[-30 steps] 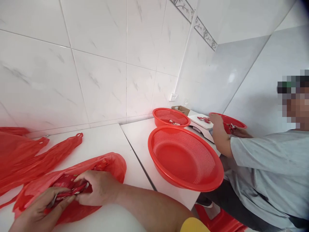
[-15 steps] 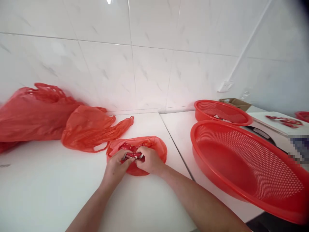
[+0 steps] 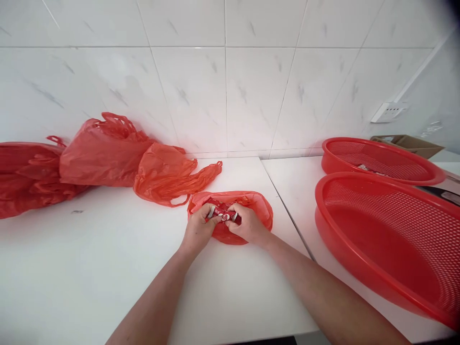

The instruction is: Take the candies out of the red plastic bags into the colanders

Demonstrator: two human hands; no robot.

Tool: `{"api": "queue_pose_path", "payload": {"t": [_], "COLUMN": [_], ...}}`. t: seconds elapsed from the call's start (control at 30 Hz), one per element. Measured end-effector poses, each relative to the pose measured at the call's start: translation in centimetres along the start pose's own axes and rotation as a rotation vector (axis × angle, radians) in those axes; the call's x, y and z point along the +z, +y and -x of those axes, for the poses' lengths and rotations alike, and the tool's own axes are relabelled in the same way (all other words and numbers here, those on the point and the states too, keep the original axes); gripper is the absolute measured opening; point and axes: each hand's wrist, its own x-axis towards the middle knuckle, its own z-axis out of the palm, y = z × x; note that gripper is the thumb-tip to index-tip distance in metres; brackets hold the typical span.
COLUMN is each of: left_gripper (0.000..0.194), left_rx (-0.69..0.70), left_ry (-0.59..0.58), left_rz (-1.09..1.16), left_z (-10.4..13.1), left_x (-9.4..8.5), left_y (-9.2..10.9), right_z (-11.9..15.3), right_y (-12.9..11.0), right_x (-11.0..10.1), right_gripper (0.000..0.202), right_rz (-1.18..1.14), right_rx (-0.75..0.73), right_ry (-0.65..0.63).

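Observation:
Between my two hands is a small red packet (image 3: 225, 216) with white marks and pale ends; its exact kind is too small to make out. My left hand (image 3: 201, 224) pinches its left end. At the right end, the thumb and fingers of my right hand (image 3: 246, 223) are closed on it. Both hands are over the mouth of an open red plastic bag (image 3: 264, 206), whose rim is rolled outward. More red wrappers show inside the bag behind the packet, partly hidden by my fingers.
Tied or crumpled red plastic bags (image 3: 104, 158) lie along the wall at the left. To the right stand a large red mesh basket (image 3: 373, 249) and a second red basket (image 3: 381, 148) with a few small packets inside. A cardboard box (image 3: 413, 143) is behind them.
My view has turned to the right, so everything but the far right shifts across the picture. The packet between my hands now shows more of its printed face; both hands still hold it.

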Motion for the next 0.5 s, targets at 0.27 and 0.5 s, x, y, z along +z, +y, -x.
{"api": "queue_pose_path", "payload": {"t": [0.27,0.5], "left_gripper": [0.032,0.024], "left_rx": [0.061,0.005], "left_ry": [0.104,0.104], "left_rz": [0.064,0.056], "left_z": [0.01,0.22], "left_x": [0.65,0.59], "left_y": [-0.42,-0.36], "right_z": [-0.12,-0.27], "right_y": [-0.15,-0.05], "right_x": [-0.11,0.11], "right_gripper": [0.009,0.007], "right_rz": [-0.068,0.243], "right_rx": [0.057,-0.195], "right_ry": [0.088,0.247]}}
